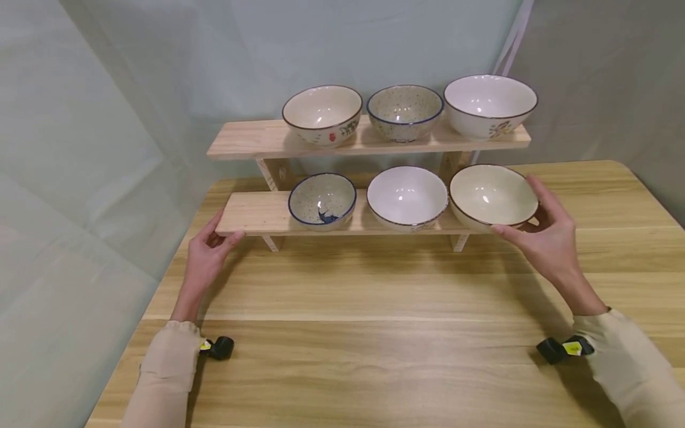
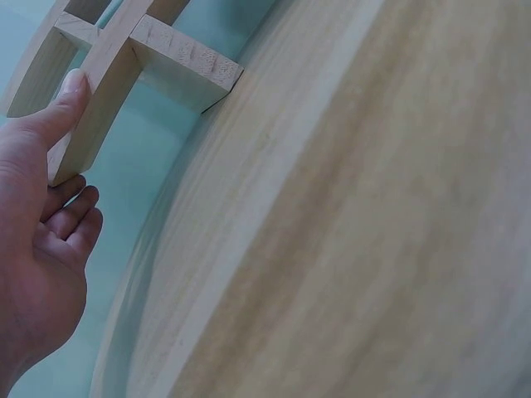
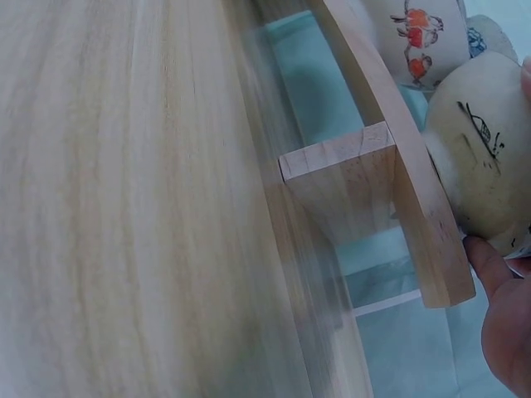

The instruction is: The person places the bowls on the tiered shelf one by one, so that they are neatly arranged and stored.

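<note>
My left hand point(image 1: 205, 252) grips the left end of the lower tier of a two-tier wooden shelf point(image 1: 254, 213). In the left wrist view its thumb lies on the board's front edge, with the fingers behind and below. At the other end, my right hand point(image 1: 553, 241) holds a cream bowl point(image 1: 492, 193) with a brown rim, thumb at the front and fingers round its right side. This bowl sits on the lower tier; the right wrist view shows a dark painted mark on its outside. Left of it stand a white bowl point(image 1: 407, 196) and a grey speckled bowl point(image 1: 322, 201) with a blue rim.
On the upper tier point(image 1: 246, 137) stand a cream bowl point(image 1: 323, 113), a grey speckled bowl point(image 1: 405, 112) with a blue rim and a white bowl point(image 1: 489, 104). The shelf stands on a wood-grain table point(image 1: 374, 333). Pale sheeting point(image 1: 107, 148) hangs behind and at the left.
</note>
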